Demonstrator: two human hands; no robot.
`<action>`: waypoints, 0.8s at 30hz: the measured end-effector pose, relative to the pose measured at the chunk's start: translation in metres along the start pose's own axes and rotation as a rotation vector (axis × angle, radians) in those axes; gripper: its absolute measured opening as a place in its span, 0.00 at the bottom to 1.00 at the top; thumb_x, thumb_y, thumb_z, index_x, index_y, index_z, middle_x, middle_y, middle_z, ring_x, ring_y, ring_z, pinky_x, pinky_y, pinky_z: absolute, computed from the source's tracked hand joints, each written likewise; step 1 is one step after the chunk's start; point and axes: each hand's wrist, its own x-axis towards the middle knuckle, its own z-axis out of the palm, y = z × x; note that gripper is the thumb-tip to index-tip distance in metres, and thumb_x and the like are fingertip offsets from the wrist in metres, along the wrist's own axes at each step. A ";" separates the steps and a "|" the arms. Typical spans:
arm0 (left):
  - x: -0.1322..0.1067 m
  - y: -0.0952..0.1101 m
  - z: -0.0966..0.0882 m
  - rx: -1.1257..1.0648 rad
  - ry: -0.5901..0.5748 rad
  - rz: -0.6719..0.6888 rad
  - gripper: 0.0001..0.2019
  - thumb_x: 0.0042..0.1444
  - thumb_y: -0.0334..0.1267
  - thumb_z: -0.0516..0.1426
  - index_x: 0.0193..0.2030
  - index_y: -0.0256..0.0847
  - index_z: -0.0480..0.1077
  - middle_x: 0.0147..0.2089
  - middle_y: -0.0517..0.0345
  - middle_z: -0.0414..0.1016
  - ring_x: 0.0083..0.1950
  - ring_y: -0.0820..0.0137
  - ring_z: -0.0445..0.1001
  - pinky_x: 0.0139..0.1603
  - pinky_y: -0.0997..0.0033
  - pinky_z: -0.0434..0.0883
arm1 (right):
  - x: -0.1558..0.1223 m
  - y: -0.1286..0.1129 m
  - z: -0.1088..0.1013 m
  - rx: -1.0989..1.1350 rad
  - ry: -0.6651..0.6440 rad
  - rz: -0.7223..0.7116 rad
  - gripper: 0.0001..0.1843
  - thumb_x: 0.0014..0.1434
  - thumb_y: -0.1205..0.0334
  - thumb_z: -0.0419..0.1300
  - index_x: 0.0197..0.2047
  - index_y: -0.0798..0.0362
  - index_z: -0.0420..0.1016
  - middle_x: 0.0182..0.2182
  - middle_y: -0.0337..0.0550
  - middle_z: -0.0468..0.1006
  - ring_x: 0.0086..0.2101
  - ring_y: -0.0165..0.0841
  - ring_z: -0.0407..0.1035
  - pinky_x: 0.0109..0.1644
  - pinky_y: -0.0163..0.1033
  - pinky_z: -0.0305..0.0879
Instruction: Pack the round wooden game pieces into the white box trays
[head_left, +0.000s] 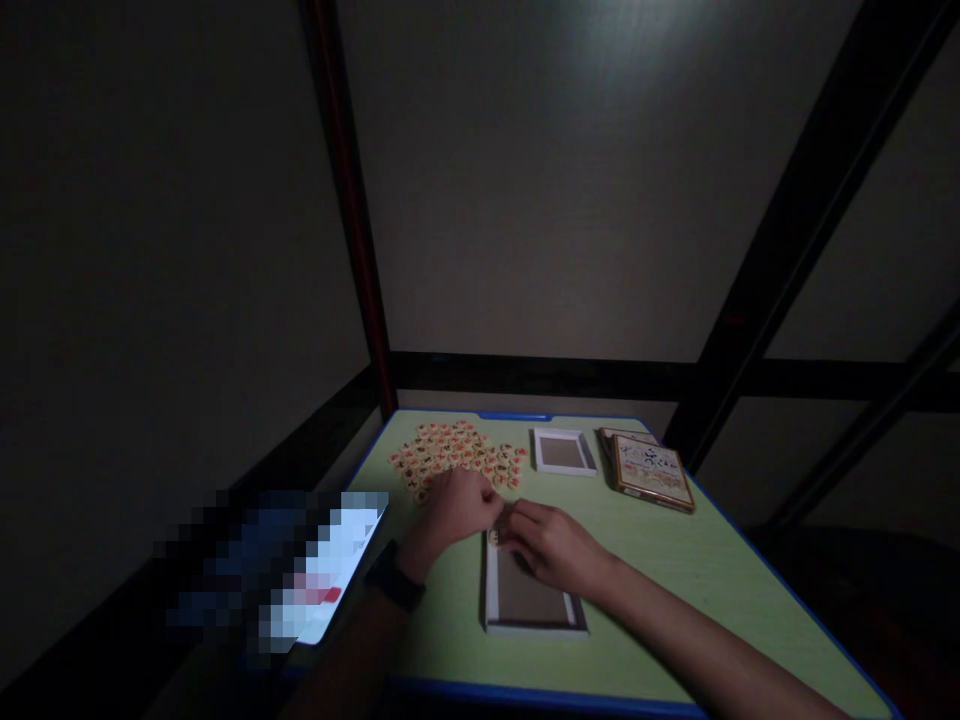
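My left hand (452, 512) is curled, its fingers pinched at the near edge of a heap of several small round pale tiles with red and black marks (456, 456). My right hand (553, 545) lies over the far end of a shallow white-rimmed tray (529, 601) and its fingertips meet the left hand's over one small tile (495, 536) at the tray's far-left corner. Which hand grips the tile I cannot tell. A dark watch sits on my left wrist.
All stands on a small green table with a blue rim (697, 565). A second white-rimmed tray (564, 452) and a printed box lid (649, 468) lie at the far right. A lit, blurred screen (330, 570) is at the table's left edge. Dark wall and beams surround.
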 end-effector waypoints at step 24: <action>0.001 -0.012 0.014 -0.162 -0.210 0.198 0.18 0.44 0.52 0.67 0.38 0.45 0.78 0.34 0.61 0.81 0.36 0.66 0.76 0.33 0.72 0.63 | 0.108 0.061 -0.018 -0.106 -0.155 0.459 0.14 0.65 0.66 0.53 0.45 0.54 0.81 0.44 0.50 0.83 0.43 0.36 0.75 0.43 0.33 0.61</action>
